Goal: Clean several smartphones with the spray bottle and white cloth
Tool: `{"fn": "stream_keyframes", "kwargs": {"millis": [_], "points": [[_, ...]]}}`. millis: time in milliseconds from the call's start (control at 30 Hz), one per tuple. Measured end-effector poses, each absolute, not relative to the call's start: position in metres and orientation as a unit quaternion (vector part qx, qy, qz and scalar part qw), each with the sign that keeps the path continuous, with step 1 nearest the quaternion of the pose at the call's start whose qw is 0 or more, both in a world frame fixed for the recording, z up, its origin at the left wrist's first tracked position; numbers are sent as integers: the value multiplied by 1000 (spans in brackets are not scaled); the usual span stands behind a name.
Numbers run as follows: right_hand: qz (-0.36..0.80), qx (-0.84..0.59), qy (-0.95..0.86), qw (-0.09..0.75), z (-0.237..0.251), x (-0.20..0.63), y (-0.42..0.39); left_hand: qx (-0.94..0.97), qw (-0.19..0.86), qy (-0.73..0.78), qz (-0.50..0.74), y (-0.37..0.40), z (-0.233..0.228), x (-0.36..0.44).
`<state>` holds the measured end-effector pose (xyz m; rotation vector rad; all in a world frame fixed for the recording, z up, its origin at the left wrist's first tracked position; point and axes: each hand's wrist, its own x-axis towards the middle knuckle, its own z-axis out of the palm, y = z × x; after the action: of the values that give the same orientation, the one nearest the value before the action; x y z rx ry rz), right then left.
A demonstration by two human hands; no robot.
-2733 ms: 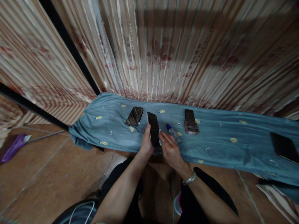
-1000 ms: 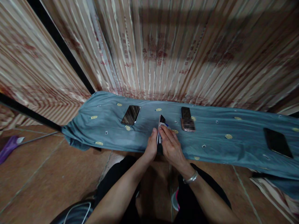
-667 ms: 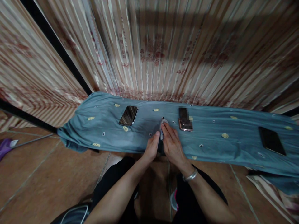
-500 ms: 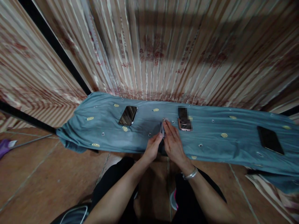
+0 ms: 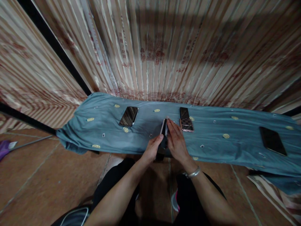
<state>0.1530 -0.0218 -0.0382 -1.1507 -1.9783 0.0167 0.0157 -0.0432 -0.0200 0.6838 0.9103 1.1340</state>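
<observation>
in the head view, the left hand gripped a dark phone between thumb and fingers, tilted up over the blue cloth's near edge. the right hand lay along the phone's right side, fingers straight and together; whether it pinched anything, i could not tell. another phone lay to the left.

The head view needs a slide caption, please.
Left hand holding a phone, right hand close against it, over patterned blue cloth.
</observation>
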Motion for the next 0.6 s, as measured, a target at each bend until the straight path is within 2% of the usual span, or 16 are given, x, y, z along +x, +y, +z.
{"fn": "stream_keyframes", "kwargs": {"millis": [333,600], "points": [[49,-468,-774,425,-49,157,-15,239,728,425,482,-39,-19,11],[158,-499,-706,477,-58,155,-12,173,769,383,482,-38,-12,10]]}}
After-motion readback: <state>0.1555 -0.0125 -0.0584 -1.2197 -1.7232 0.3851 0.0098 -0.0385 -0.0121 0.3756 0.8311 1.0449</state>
